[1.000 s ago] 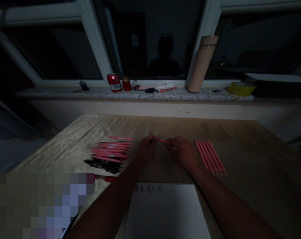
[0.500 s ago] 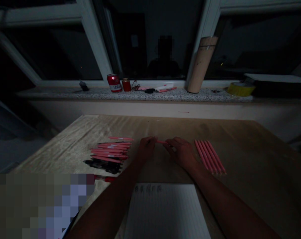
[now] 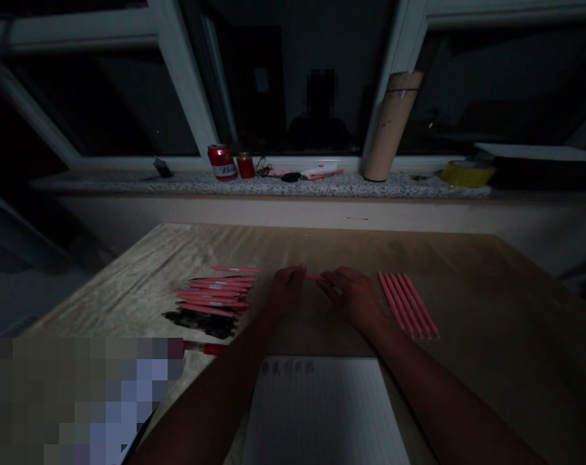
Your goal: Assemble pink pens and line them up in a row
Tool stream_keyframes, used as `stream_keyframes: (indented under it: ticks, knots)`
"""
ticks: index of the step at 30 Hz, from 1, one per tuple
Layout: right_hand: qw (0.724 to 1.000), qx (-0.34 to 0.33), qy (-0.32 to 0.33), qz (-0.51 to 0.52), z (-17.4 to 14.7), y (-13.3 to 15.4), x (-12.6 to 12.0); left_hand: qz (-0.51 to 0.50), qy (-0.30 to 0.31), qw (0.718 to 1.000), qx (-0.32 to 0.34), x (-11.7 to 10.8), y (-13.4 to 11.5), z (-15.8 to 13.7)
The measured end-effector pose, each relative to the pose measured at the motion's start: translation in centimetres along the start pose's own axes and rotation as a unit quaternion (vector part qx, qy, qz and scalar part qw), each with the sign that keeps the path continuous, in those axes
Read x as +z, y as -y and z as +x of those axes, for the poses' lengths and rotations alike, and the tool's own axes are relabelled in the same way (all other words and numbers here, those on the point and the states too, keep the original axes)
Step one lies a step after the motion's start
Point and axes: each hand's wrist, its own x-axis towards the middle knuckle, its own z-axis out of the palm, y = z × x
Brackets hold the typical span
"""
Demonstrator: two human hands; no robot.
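Note:
A pink pen (image 3: 314,278) lies crosswise between my hands, a short stretch of it showing. My left hand (image 3: 287,287) is closed on its left end, and the fingers of my right hand (image 3: 351,294) pinch its right end. To the right of my right hand, several pink pens (image 3: 409,305) lie side by side in a neat slanted row. Left of my left hand is a looser pile of pink pens (image 3: 215,294), with black pens (image 3: 200,321) at its near side. A red pen (image 3: 210,349) lies below them, partly behind my left forearm.
A lined notebook page (image 3: 322,413) with scribbles along its top lies between my forearms on the table (image 3: 477,278). On the windowsill (image 3: 186,184) stand a red can (image 3: 221,163), a small red jar (image 3: 245,166), a tall tube (image 3: 393,126) and yellow tape (image 3: 467,174). The lower left is blurred out.
Hardly anything differs. Both hands stay on the same pink pen in nearly the same place; the pile and the row of pens have not moved.

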Motion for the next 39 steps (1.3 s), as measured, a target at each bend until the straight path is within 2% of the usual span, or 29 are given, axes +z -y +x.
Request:
stream_keyframes:
  ticks: [5,11,22,27,39]
  knots:
    - [1.0,0.003,-0.007,0.004,0.02,0.1,-0.15,-0.025,0.005,0.999,-0.022,0.07,-0.16,-0.03]
    - [1.0,0.007,-0.01,0.015,-0.04,0.1,-0.18,-0.052,0.018,0.998,0.013,-0.02,0.29,-0.11]
    - [1.0,0.006,-0.021,0.021,-0.01,0.15,-0.22,-0.04,0.005,0.999,-0.023,0.09,0.19,0.0]
    - [1.0,0.007,-0.02,0.017,-0.02,0.11,-0.23,-0.066,0.031,0.997,0.0,-0.11,0.16,-0.01]
    - [1.0,0.011,-0.019,0.013,-0.02,0.22,-0.29,-0.064,0.023,0.998,-0.016,0.05,-0.04,-0.08]
